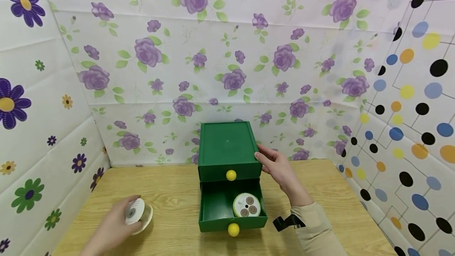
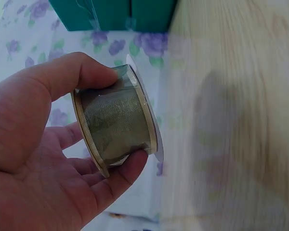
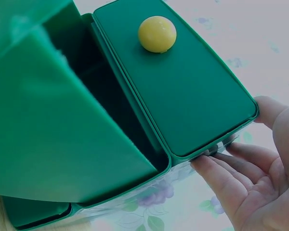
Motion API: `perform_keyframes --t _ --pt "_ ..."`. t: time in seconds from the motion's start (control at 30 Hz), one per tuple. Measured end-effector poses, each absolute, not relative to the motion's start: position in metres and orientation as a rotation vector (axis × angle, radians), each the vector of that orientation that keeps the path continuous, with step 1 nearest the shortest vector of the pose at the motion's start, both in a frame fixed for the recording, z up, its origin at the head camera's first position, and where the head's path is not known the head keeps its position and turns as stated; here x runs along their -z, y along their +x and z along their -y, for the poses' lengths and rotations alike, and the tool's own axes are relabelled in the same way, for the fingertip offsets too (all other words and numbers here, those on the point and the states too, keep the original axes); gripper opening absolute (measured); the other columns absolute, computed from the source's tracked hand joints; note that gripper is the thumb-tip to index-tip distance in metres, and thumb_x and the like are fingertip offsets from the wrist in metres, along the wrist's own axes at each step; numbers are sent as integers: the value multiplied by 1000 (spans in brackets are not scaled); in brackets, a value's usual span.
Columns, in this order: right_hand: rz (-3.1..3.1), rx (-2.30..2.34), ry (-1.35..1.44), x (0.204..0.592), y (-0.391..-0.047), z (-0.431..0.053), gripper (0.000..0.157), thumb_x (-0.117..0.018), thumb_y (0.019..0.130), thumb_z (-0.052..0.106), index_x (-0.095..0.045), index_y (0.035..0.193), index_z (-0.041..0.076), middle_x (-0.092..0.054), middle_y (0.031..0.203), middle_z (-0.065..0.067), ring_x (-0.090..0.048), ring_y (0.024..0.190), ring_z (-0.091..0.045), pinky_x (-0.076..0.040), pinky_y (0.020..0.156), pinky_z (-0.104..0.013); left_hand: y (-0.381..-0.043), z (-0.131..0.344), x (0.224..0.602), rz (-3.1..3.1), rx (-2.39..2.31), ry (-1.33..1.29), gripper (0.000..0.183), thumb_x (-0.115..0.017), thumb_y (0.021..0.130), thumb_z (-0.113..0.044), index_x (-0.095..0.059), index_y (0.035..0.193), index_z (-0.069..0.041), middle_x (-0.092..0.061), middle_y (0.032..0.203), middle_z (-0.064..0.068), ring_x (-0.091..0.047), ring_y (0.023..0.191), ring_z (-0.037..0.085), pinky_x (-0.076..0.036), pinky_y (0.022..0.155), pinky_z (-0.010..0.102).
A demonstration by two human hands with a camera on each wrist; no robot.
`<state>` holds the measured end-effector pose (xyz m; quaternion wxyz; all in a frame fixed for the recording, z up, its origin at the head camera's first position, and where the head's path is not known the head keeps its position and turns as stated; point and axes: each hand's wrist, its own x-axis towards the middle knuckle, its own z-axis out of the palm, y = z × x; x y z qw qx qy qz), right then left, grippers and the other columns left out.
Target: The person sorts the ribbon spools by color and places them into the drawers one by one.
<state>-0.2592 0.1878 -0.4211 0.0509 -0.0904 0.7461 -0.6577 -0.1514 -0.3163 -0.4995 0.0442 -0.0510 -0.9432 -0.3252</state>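
In my left hand (image 1: 115, 220) I grip a spool of ribbon (image 2: 118, 120), thumb on one side and fingers on the other. The ribbon is dark olive with gold edges, between white end discs. The spool is just over the table, left of a green drawer cabinet (image 1: 227, 143). My right hand (image 1: 279, 167) holds the cabinet's upper right edge, thumb at the top corner (image 3: 258, 108) and fingers against the side. The lower drawer (image 1: 215, 202) is pulled out; a second round spool (image 1: 247, 202) with a white face lies in its right part. The upper drawer (image 3: 183, 91) is closed.
Each drawer front has a yellow knob, the upper one (image 1: 231, 175) and the lower one (image 1: 233, 230). The wooden table (image 1: 170, 200) meets a wall covered in a flowered sheet (image 1: 213, 70). A dotted sheet (image 1: 408, 129) hangs at the right.
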Motion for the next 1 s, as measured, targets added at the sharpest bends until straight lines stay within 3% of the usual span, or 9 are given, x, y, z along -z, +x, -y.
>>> perform_keyframes --t 0.53,0.8,1.0 --pt "-2286 2000 -246 422 -260 -188 62 -68 107 41 -50 162 18 -46 165 -13 -47 149 -32 -44 117 -53 -144 258 475 2760 1181 -254 81 -95 78 -16 -58 149 -5 -62 135 16 -59 107 24 -51 81 31" --pt "-2276 1999 -242 422 -259 -186 64 -68 107 42 -49 163 18 -44 166 -13 -49 148 -33 -46 116 -52 -141 238 464 2739 1310 -236 82 -96 80 -17 -57 151 -12 -57 144 18 -59 118 30 -57 90 39" --pt "-2281 2008 -235 421 -259 -186 64 -67 107 42 -49 163 18 -43 167 -13 -48 148 -34 -45 116 -52 -143 220 450 2652 1336 -344 78 -96 79 -14 -59 147 -16 -59 140 11 -60 115 27 -58 86 38"
